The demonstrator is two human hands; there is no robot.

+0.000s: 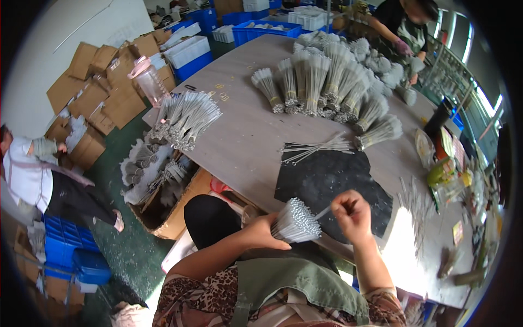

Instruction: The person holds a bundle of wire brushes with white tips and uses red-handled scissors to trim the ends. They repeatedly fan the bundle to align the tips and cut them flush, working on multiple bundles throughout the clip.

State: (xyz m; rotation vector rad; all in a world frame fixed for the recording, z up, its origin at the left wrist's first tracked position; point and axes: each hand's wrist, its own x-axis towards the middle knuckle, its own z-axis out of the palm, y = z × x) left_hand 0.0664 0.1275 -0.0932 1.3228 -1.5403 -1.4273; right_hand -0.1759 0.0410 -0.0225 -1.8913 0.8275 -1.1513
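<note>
My left hand [262, 231] is wrapped around a thick bundle of thin wire brushes [297, 220], held over my lap at the table's near edge. The bundle's packed silvery ends face up and to the right. Just right of it, my right hand [351, 213] is closed in a pinch on a slim whitish piece [323, 212], which looks like a single wire brush; its far end reaches the bundle's edge. A black mat [321, 177] lies beyond both hands. Several loose wire brushes [316, 148] with looped ends lie across its far edge.
Tied brush bundles [313, 82] stand crowded on the table's far side, where a co-worker [406, 32] handles more. Another heap [188, 117] lies left, near a pink bottle [148, 82]. An open carton [174, 212] sits below. Another person [38, 169] is at far left.
</note>
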